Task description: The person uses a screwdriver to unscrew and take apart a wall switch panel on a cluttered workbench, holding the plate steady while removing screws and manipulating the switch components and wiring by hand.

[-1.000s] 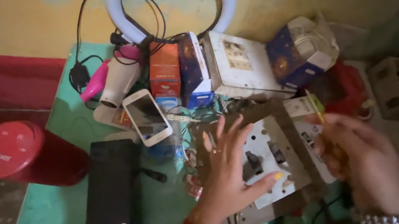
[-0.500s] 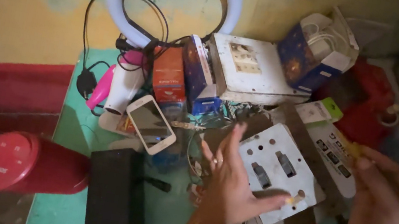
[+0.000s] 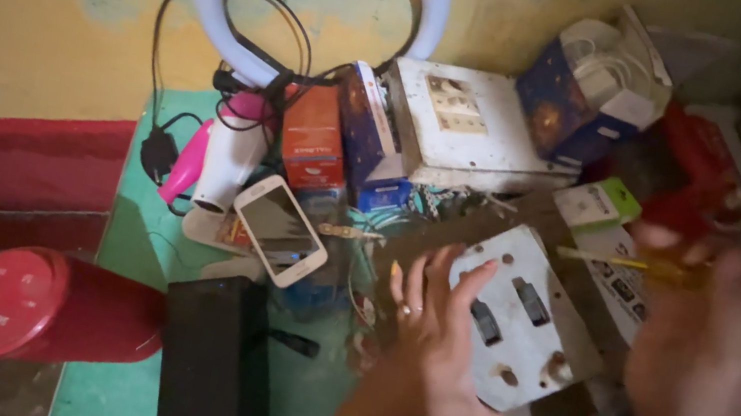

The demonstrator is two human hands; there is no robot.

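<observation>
the left hand (image 3: 432, 351) lies flat with fingers spread on the lower left edge of a white switch board (image 3: 523, 321), pinning it at the centre right of the frame on top of other boards and wires. the right hand (image 3: 711, 349), blurred at the right of the frame, is closed around a yellow-handled screwdriver (image 3: 644, 269) whose thin shaft points left, just above the board's upper right corner and not touching it. by the look of it the step in hand is bringing the tool to the board while the other hand steadies it; the next move would call for setting the tip squarely into a fixing on the plate, with the board kept from sliding on the loose heap under it. open room is scarce: a white phone (image 3: 279, 229) and small boxes crowd the upper left of the board, a larger white switch panel (image 3: 464, 138) lies just beyond it, and a black box (image 3: 216, 364) and red cylinder (image 3: 38, 307) fill the lower left. the green worktop (image 3: 104, 395) shows bare only at the lower left, near its front edge.
</observation>
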